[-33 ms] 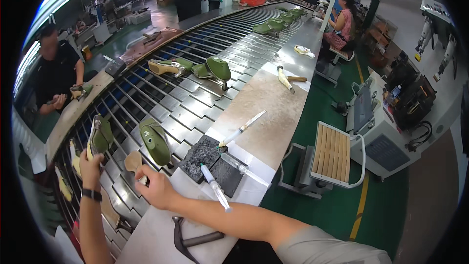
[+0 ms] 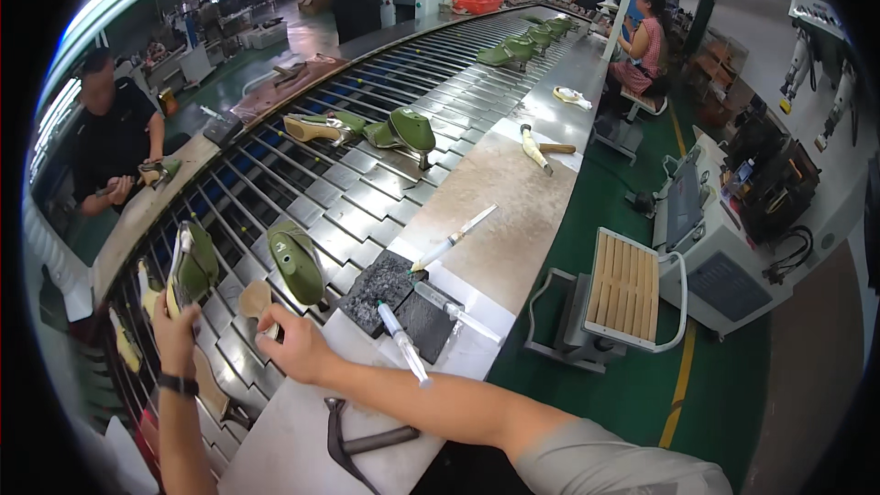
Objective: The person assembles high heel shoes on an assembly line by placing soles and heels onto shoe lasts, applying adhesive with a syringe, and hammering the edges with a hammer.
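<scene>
My left hand (image 2: 177, 335) is closed around a green shoe (image 2: 196, 261) at the conveyor's left side; its pale underside faces left. In my right hand (image 2: 293, 346) is a tan piece that looks like a shoe heel (image 2: 255, 299), its broad rounded end up and its lower part hidden by my fingers. Just beyond my right hand, another green shoe (image 2: 296, 264) stands on the conveyor (image 2: 353, 211). Beside my right forearm, a syringe (image 2: 403, 345) rests partly on a dark rough block (image 2: 380, 286), near a second syringe (image 2: 458, 310) and a third (image 2: 456, 236).
A hammer (image 2: 371, 443) lies near me on the bench, a wrapped hammer (image 2: 533, 148) farther off. More green shoes (image 2: 403, 131) stand along the conveyor. A slatted stool (image 2: 621, 289) is at right. Across the conveyor a person (image 2: 115, 133) holds a shoe; another (image 2: 646, 41) sits far right.
The view has shifted slightly. My left hand and the green shoe in it have turned a little; my right hand keeps hold of the heel almost in place.
</scene>
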Demonstrator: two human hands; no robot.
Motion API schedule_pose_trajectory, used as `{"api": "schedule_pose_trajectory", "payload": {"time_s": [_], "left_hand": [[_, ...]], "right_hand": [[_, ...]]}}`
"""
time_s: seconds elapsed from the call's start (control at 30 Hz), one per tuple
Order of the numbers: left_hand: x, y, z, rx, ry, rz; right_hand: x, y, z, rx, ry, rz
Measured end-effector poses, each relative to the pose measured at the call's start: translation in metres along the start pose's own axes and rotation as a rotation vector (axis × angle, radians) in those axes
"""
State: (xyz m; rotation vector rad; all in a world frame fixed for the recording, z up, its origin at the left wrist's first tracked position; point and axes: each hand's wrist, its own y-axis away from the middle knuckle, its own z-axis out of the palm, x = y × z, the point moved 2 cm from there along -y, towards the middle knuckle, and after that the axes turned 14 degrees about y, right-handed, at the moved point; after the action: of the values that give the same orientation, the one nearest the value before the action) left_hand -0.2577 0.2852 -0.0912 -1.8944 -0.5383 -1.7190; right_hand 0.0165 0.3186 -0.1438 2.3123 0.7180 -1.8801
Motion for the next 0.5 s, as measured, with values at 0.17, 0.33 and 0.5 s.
{"api": "schedule_pose_trajectory", "payload": {"time_s": [0.17, 0.33, 0.5], "left_hand": [[0.055, 0.250, -0.062, 0.068, -0.355, 0.394], [0.042, 0.415, -0.105, 0.044, -0.947, 0.352], [0.018, 0.454, -0.130, 0.322, -0.444, 0.261]], "right_hand": [[-0.013, 0.010, -0.003, -0.044, 0.019, 0.097], [-0.091, 0.110, -0.003, 0.055, -0.137, 0.023], [-0.084, 0.214, 0.049, -0.002, -0.127, 0.076]]}}
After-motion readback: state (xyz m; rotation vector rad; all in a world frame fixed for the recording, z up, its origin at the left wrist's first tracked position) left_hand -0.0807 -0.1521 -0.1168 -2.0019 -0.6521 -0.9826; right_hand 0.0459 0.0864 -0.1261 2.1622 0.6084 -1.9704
